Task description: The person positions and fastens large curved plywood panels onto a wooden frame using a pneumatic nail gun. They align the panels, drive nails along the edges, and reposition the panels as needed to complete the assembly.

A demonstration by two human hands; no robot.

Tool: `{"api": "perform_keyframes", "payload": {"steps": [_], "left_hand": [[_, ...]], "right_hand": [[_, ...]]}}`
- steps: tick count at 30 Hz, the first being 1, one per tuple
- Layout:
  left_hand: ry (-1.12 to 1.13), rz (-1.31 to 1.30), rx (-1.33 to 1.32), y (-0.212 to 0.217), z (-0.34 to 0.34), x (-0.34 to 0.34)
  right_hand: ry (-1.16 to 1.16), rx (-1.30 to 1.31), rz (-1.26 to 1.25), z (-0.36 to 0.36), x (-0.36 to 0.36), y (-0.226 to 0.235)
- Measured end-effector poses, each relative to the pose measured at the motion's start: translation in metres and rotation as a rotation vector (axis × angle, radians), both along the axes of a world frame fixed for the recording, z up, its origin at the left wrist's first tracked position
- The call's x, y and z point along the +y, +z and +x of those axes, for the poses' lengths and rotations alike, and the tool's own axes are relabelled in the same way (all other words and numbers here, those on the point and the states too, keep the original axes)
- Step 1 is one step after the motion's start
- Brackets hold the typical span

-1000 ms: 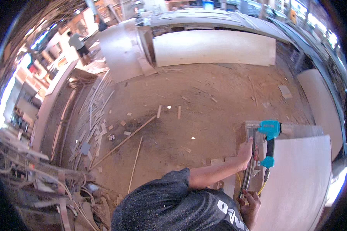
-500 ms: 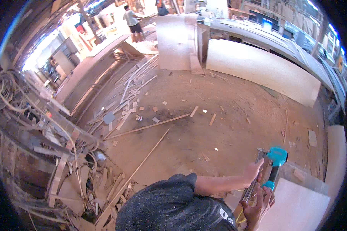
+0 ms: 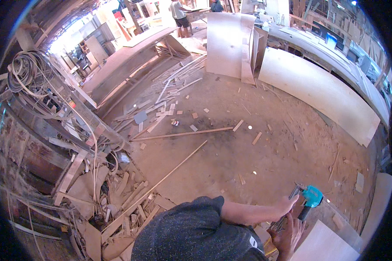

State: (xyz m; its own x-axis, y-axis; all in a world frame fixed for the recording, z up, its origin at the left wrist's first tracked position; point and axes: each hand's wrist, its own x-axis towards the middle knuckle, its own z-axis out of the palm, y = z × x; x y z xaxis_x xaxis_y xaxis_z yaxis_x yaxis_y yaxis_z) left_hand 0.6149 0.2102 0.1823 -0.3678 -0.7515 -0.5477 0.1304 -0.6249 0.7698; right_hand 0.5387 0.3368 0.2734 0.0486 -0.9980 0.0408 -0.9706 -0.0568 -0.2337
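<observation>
A teal and black nail gun [image 3: 312,197] is held low at the right, above a pale board [image 3: 329,242]. My left hand [image 3: 285,206] reaches across from the left, its fingers wrapped round the tool's metal magazine near the nose. Lower down, my right hand [image 3: 287,236] grips the rear of the magazine, thumb on one side and bent fingers toward the handle. Part of a yellow hose [image 3: 271,251] shows beside my right wrist. The inside of the magazine is too small to make out.
Scrap wood [image 3: 135,195] is heaped at the left, under coiled hose [image 3: 26,69] on a post. A long thin strip [image 3: 174,174] lies across the floor. Large panels [image 3: 313,89] lean against a workbench at the back right. A person [image 3: 178,15] stands far off.
My view has swung left, so the surroundings sit farther right in the picture. Both hands stay on the nail gun, which has tilted, its teal head now lower in view.
</observation>
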Motion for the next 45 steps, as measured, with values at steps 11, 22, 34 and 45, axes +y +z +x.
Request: {"api": "perform_keyframes", "payload": {"steps": [11,22,34,45], "left_hand": [[-0.040,0.212,0.245,0.020,-0.002,0.023],[-0.056,0.314,0.182,-0.001,-0.036,0.031],[0.089,0.710,0.362,0.024,-0.066,0.033],[0.025,0.622,0.256,-0.001,-0.069,0.034]], "right_hand": [[0.051,-0.121,-0.082,-0.013,0.026,-0.008],[-0.180,-0.141,-0.025,0.009,0.044,0.025],[-0.078,0.090,-0.750,0.003,0.036,-0.009],[-0.201,-0.084,-0.805,0.015,0.019,-0.032]]}}
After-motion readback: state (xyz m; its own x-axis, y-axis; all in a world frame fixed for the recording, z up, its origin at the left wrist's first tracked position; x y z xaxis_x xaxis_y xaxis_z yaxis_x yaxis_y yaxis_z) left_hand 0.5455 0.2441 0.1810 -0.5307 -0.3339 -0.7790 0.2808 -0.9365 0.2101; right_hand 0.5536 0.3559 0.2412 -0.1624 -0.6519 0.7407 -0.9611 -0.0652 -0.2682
